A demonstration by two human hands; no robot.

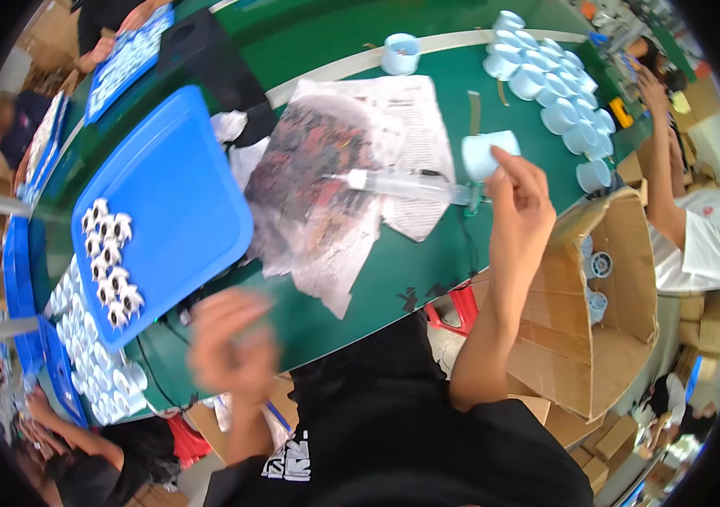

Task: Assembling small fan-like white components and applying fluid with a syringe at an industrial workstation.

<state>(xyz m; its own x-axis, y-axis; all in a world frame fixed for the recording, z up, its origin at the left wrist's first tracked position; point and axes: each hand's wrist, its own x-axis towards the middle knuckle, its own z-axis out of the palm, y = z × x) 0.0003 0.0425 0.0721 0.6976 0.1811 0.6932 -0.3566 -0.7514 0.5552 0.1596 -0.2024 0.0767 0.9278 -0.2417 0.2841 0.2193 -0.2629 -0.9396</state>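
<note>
My right hand [522, 203] is closed on a light blue plastic cup [478, 157], pinching its edge above the green table. Just left of that hand, a large clear syringe [411, 186] lies across stained newspaper [419, 114], its tip pointing left. My left hand [237, 342] is over the table's front edge, close to a blue tray [166, 186]. Motion smears its fingers, so I cannot tell whether it holds anything. Several small white parts with dark centres [111, 262] stand along the tray's left side.
Many light blue cups [546, 84] stand in rows at the far right; one cup [400, 55] sits apart. A cardboard box [563, 329] holding similar pieces is at my right. More pale cups [94, 363] lie left of the tray. Other people work around the table.
</note>
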